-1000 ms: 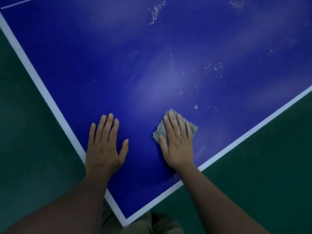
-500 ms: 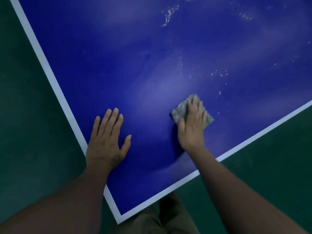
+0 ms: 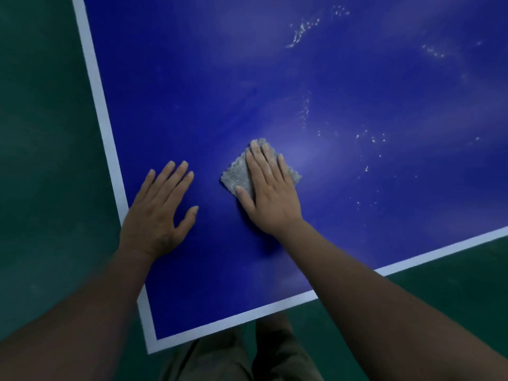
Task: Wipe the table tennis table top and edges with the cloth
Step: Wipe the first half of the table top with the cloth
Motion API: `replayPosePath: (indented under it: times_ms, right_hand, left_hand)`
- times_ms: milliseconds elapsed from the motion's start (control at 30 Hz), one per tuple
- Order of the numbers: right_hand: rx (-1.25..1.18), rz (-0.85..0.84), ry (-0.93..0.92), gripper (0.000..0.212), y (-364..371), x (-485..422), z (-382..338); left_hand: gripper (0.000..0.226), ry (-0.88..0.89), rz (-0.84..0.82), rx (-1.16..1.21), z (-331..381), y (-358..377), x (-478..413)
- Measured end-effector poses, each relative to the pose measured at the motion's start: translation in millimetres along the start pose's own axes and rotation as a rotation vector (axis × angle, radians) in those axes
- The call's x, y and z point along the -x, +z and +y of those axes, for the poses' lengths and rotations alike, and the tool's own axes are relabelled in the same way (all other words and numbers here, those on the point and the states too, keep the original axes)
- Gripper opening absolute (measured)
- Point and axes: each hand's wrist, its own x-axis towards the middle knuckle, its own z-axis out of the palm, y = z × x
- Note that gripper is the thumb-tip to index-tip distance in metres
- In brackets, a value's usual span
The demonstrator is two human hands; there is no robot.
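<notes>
Cloth (image 3: 237, 176) now sits closer to my left hand (image 3: 158, 215); right hand (image 3: 272, 199) presses it flat, fingers straight, together. Left fingers lie slightly apart on table (image 3: 220, 78).

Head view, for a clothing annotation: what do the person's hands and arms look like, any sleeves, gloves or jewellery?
The left hand and right hand are bare: no gloves, rings or watch. Both forearms are bare to the frame edge, no sleeve in view. A small dark mark sits on the left hand's back near the wrist.
</notes>
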Motion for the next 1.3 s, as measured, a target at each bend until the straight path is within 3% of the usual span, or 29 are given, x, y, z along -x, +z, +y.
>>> replayPosePath:
  times_ms: [167,333,467,567,967,1167,1300]
  right_hand:
    - [0.003,-0.006,-0.039,0.077,-9.3,9.6,42.2]
    - [0.011,0.067,0.147,0.076,-26.2,32.1,109.0]
    - [0.053,0.079,0.290,0.077,-37.0,60.1,156.2]
    - [0.117,0.071,0.295,0.075,-36.6,71.2,165.4]
    - [-0.014,0.143,-0.079,0.060,-3.6,-51.9,25.9]
    - [-0.028,0.176,-0.131,0.060,-18.7,-88.9,70.6]
    - [0.078,0.230,0.138,0.062,-46.6,-120.0,146.2]
  left_hand:
    - [0.059,-0.031,0.094,0.045,6.1,-1.5,-6.0]
    - [0.041,-0.328,0.233,0.112,47.0,1.9,-47.7]
    - [0.055,-0.502,0.210,0.060,84.4,14.7,-98.7]
    - [0.067,-0.622,0.139,-0.044,98.5,30.4,-111.6]
    - [0.057,-0.639,0.166,-0.083,97.4,36.0,-113.4]
    - [0.059,-0.657,0.184,-0.057,99.6,34.2,-114.4]
    - [0.059,-0.667,0.193,-0.039,99.6,35.6,-113.5]
